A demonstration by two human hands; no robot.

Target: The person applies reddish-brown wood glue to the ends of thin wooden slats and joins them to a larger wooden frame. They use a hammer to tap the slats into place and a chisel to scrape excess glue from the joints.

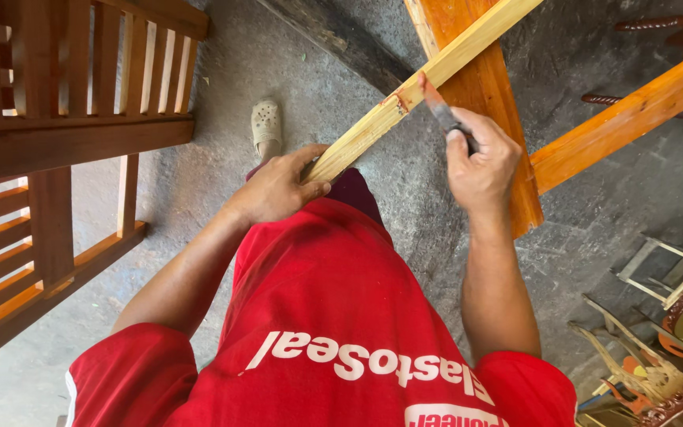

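Observation:
My left hand (pixel 278 188) grips the near end of a long pale wooden strip (pixel 428 75) that runs up and to the right. My right hand (pixel 480 162) holds a small putty knife (pixel 440 111) with a dark handle. Its blade tip touches the strip at a spot smeared with reddish filler (pixel 398 99). I wear a red shirt and stand on a grey concrete floor.
A slatted brown wooden frame (pixel 57 134) stands at the left. Orange-varnished boards (pixel 626 119) cross behind the strip on the right. My foot in a pale shoe (pixel 266 122) shows below. Carved furniture parts and scrap lie at the lower right (pixel 658 356).

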